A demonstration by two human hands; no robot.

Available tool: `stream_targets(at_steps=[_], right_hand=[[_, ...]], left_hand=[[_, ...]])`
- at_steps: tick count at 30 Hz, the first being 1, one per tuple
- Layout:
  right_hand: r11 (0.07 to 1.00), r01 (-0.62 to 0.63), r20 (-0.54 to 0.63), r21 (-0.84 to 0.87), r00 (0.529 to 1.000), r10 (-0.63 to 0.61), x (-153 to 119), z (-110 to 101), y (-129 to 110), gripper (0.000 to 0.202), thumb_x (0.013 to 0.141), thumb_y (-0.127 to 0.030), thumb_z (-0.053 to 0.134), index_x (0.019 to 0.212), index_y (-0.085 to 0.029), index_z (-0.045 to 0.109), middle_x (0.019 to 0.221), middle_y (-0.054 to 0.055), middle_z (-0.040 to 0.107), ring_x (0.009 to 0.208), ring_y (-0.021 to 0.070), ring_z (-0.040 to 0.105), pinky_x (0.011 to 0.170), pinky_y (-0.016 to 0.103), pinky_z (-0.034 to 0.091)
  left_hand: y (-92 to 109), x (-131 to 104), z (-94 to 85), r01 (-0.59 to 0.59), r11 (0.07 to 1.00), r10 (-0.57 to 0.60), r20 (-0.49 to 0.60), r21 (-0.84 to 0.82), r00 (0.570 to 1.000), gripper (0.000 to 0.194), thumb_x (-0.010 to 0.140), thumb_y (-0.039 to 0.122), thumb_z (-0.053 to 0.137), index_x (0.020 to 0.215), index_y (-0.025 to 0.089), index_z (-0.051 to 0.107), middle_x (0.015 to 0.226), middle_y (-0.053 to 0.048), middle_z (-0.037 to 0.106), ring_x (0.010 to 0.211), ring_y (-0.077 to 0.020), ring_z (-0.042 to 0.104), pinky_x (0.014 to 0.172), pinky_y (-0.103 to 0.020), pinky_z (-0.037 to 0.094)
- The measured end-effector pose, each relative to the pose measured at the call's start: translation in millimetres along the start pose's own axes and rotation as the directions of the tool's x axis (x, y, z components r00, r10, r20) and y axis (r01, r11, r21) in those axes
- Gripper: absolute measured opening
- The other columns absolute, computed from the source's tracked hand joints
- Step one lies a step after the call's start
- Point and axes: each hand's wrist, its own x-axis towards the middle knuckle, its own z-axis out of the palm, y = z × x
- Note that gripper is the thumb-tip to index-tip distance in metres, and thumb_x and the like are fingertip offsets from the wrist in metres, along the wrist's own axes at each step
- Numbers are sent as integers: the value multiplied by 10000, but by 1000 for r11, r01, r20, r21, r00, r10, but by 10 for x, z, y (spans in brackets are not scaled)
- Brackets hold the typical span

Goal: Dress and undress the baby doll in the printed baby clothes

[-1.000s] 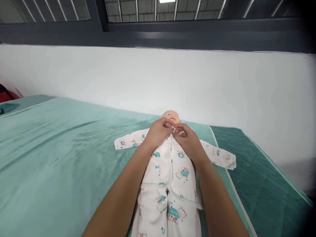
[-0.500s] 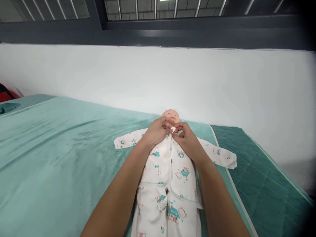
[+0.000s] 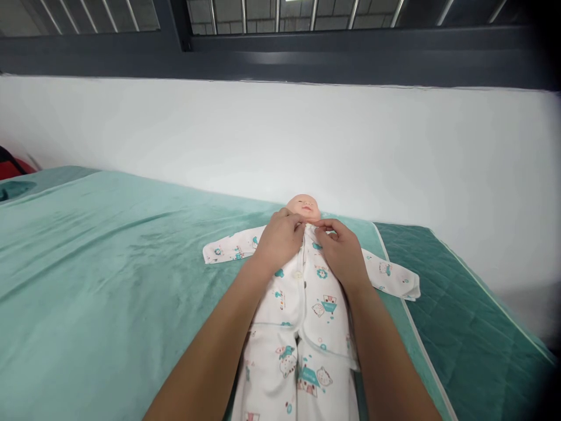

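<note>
A baby doll (image 3: pixel 304 204) lies on its back, head toward the wall, arms spread out. It wears a white printed jacket (image 3: pixel 280 301) with a buttoned front and matching trousers (image 3: pixel 280 386). My left hand (image 3: pixel 281 237) is closed at the collar, fingertips pinching the fabric just under the doll's chin. My right hand (image 3: pixel 339 245) pinches the other side of the collar edge, its fingertips close to the left ones. Lower on the front a small button (image 3: pixel 298 275) shows. The top fastening is mostly hidden by my fingers.
A light green blanket (image 3: pixel 109 280) covers the bed. On the right lies a darker quilted cover (image 3: pixel 460 316). A white wall (image 3: pixel 280 134) rises behind the doll, below a dark window frame (image 3: pixel 350 58). Something red and black (image 3: pixel 13 166) sits at the far left.
The white button I held up at the collar is now out of sight. My left hand has turned over it, and my right hand has shifted slightly right and down.
</note>
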Motion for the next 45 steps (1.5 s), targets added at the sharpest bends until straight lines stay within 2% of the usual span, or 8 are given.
stream_targets(at_steps=[4,10,13,17,21,28,41,45], right_hand=[[991,96,-32,-95,995,-99,-1,2,24,165,823,-271,544,880,-222,690,900,14,677,719,150,551,725,304,421],[981,135,-27,-141,990,-140,8,20,44,179,825,-250,525,871,-225,696,953,20,673,775,162,568,780,324,436],[972,174,-2,-155,984,-177,18,26,71,190,839,-274,538,911,-232,708,999,29,654,824,170,571,822,340,440],[962,215,56,-170,976,-208,44,12,132,221,869,-323,536,978,-251,714,1064,45,640,955,202,568,908,377,427],[937,277,84,-212,961,-265,46,-5,156,220,870,-332,537,991,-254,704,1056,50,646,994,220,561,948,415,408],[983,131,-23,-132,991,-136,-13,23,77,165,823,-280,567,920,-224,689,1024,43,660,895,199,589,845,366,449],[978,161,-21,-129,986,-165,-23,22,45,191,804,-251,532,886,-219,702,1023,47,667,931,205,587,870,362,426],[971,122,-68,-207,988,-139,-46,-70,-40,164,815,-287,549,887,-232,686,963,34,671,856,193,583,788,337,425]], left_hand=[[-28,-27,14,-10,998,9,9,66,1000,320,953,300,429,1003,196,727,1060,-100,617,1096,-242,548,973,-397,447],[-39,-80,25,-62,996,64,-25,69,998,323,958,280,425,1141,243,689,1147,-84,602,1106,-230,544,984,-385,447],[-52,-102,21,-54,997,54,-10,54,998,329,964,281,409,1077,213,711,1106,-83,634,1111,-238,541,1021,-406,425],[-58,-132,14,-1,1000,1,-20,-1,1000,326,956,279,425,1125,194,690,1181,-85,627,1136,-239,538,1033,-400,428],[-64,-167,17,-42,999,42,-31,10,999,341,964,272,410,1156,201,683,1175,-82,630,1138,-234,540,1036,-394,426],[-96,-187,26,-66,998,66,-25,-2,998,357,976,283,391,1194,242,671,1197,-67,616,1152,-219,529,1052,-386,408],[-63,-183,6,-28,996,25,-31,-81,999,318,950,252,431,1127,224,693,1202,-62,634,1184,-219,536,1066,-374,404],[-1,-193,-82,-11,986,-6,-98,-168,995,272,909,210,482,1068,217,702,1134,-61,662,1099,-203,577,992,-346,443]])
